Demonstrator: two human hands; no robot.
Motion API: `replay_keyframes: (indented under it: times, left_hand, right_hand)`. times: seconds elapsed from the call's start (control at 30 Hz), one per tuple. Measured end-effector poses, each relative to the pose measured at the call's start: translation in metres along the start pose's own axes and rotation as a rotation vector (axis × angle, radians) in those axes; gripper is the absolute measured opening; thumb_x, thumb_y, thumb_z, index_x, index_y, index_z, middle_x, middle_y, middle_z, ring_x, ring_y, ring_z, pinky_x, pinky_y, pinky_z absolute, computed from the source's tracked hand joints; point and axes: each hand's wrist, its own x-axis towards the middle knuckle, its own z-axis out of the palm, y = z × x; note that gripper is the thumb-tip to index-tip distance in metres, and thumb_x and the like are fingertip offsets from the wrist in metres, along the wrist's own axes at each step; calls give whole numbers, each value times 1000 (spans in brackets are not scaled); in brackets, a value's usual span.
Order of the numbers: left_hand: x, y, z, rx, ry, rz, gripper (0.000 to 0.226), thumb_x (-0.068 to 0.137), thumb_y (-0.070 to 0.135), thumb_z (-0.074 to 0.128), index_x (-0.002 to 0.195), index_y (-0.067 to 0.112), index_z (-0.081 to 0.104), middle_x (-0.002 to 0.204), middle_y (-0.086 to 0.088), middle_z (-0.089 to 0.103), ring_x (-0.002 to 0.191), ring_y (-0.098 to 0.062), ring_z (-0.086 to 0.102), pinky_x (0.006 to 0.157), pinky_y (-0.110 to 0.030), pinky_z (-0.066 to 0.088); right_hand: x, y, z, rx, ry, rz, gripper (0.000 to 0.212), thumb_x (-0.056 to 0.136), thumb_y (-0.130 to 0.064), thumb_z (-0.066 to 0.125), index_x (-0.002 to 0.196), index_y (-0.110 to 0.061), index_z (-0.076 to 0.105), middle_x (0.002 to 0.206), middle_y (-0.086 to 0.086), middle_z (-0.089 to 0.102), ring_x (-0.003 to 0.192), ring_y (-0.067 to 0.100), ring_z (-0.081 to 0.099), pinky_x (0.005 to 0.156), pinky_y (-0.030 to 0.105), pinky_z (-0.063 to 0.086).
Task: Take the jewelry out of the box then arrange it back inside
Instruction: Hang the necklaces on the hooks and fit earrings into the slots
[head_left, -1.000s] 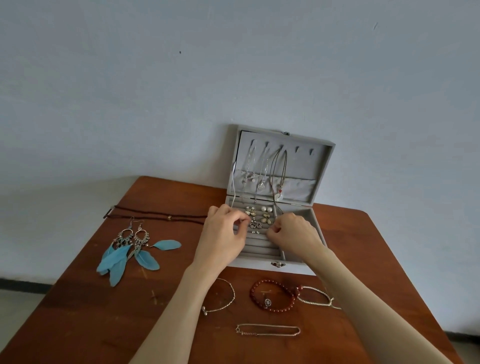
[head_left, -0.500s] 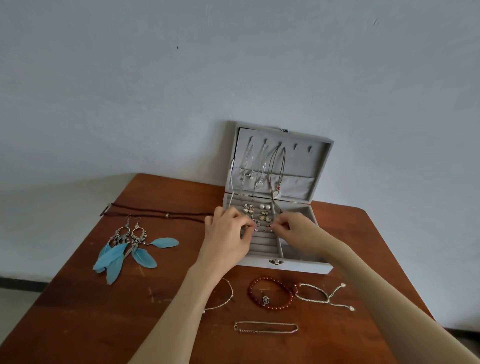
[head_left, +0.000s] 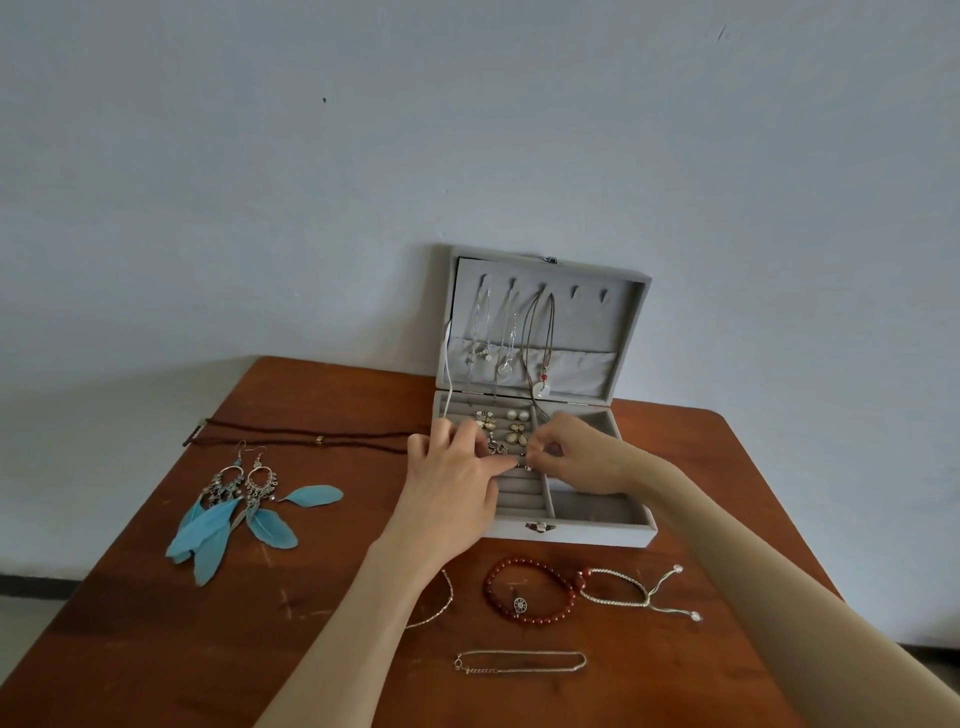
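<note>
Grey box open on a brown table, lid upright against a pale wall. Both hands inside the box, over the ribbed ring rows in its left part. Left hand reaching in from the box's near-left corner, fingers bent down onto the rows, tips touching a small dark earring; firm grip or mere touch impossible to tell. Right hand entering from the box's right side, thumb and forefinger curled and pinching a tiny stud just beside the left fingertips. Further into the box from both hands, touching neither: pale flower earrings and pearl studs seated in the rows. Right compartments of the box partly hidden by the right wrist. Three necklaces hanging from hooks inside the lid, pendants low against its pocket.

Outside the box, left of it: dark bead string stretched toward the box's left wall, and, nearer the table's left edge, blue feather earrings lying flat. In front of the box: red bead bracelet, touching a pale cord bracelet on its right; thin silver bangle partly under the left forearm; fine chain nearest the table's front edge. All four well apart from both hands.
</note>
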Motion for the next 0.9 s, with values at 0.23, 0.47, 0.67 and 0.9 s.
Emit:
replay_keyframes:
  times: [0.23,0.47,0.67,0.9]
  left_hand:
    - [0,0,1,2,0,2,41,90,26,43,126,45,48,114,9,40,107,-15,25,77,-28,10]
    - [-1,1,1,-22,17,3,42,90,24,45,127,44,49,114,8,42,108,-16,28,83,-30,17]
    - [0,1,3,-7,29,16,41,89,22,47,126,42,50,115,7,43,109,-18,30,85,-32,18]
    - [2,7,1,47,37,45,44,89,18,48,127,42,50,114,3,45,109,-21,32,86,-35,22]
  right_hand:
    - [8,0,-2,-92,-17,-21,45,93,-16,48,51,-23,34,58,-7,32,55,2,29,63,25,29]
    - [1,0,0,-158,141,49,9,88,-22,55,93,-16,60,97,-2,42,89,14,49,79,23,34]
    - [-21,0,7,-214,284,-50,24,90,-14,48,102,-20,68,92,-4,41,82,12,47,76,25,43]
    - [-33,1,13,-378,327,-131,33,90,-11,45,113,-21,67,90,0,42,86,15,45,64,25,36]
